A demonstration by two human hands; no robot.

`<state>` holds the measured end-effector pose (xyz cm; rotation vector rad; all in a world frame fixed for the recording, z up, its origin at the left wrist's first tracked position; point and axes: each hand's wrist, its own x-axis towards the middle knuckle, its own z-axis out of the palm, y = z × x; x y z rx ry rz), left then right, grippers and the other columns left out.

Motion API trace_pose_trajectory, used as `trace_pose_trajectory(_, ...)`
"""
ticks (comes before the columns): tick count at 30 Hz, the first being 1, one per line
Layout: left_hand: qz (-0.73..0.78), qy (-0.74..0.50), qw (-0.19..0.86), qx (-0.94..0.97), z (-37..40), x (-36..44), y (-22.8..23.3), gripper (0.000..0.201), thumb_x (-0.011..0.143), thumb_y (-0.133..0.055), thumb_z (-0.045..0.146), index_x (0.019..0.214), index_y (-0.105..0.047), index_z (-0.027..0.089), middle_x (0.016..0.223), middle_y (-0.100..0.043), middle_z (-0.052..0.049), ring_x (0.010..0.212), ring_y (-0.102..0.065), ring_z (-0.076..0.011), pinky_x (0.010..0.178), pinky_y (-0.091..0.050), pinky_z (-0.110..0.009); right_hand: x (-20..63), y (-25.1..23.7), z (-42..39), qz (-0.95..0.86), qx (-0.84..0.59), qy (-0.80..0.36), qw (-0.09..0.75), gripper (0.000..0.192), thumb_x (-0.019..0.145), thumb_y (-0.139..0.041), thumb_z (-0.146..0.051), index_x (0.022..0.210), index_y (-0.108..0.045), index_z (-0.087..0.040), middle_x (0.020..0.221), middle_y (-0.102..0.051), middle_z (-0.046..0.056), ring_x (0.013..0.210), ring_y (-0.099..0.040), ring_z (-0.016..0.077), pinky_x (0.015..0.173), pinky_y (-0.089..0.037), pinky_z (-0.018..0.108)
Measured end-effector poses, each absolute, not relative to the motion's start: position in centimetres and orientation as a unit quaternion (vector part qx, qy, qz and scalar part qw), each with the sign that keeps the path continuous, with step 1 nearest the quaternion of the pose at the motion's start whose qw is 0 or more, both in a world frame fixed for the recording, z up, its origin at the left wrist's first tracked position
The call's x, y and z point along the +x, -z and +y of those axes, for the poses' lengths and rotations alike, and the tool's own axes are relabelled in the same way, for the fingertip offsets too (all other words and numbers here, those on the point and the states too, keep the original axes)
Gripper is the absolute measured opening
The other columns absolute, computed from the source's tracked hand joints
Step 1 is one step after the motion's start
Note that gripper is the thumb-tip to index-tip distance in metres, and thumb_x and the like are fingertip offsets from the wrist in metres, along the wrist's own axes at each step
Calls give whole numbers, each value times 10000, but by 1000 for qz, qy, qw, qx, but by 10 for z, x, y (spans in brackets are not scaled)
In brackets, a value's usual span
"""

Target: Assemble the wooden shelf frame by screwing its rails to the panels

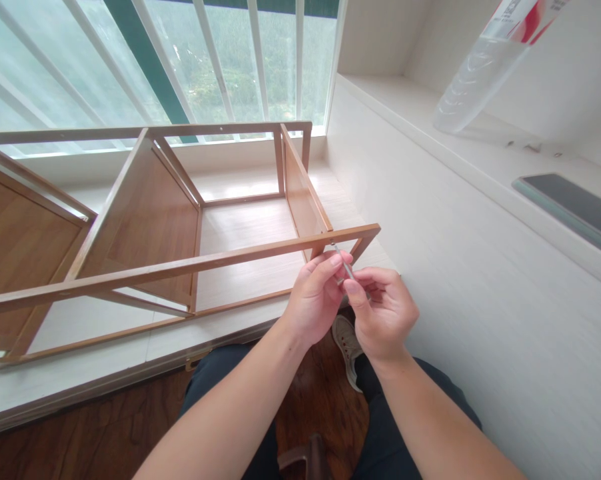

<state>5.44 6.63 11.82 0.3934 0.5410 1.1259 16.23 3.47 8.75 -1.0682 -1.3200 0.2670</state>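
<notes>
White window platform carried a wooden shelf frame (180,220) on its side | left hand (313,300) and right hand (383,313) pinched one thin metal tool (347,268) | long axis pointed up-left at frame rail.

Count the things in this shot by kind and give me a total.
Hands: 2, left and right, together pinching the tool
Thin metal tool: 1
Wooden shelf frame: 1
Plastic bottle: 1
Dark flat tablet: 1
Shoe: 1
Total: 7
</notes>
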Motion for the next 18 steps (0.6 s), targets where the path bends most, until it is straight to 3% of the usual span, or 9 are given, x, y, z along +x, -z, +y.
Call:
trace_pose_trajectory(6, 238, -514, 803, 186, 66, 53, -118, 288, 729, -903, 390, 835, -749, 172, 719, -592, 13, 742, -574, -138, 809, -510, -294, 162, -81, 38, -589, -453, -71, 666, 214, 909, -824, -308, 1069, -695, -245, 866, -727, -2, 669, -699, 138, 619, -608, 264)
trace_pose_trajectory(18, 229, -503, 817, 163, 68, 52, -119, 294, 733, -890, 385, 739, -675, 184, 718, -587, 27, 724, -585, -128, 705, -454, -265, 165, -81, 41, -599, -418, -54, 681, 279, 910, -821, -190, 1148, -691, -253, 840, -719, -27, 658, -713, 131, 645, -615, 269)
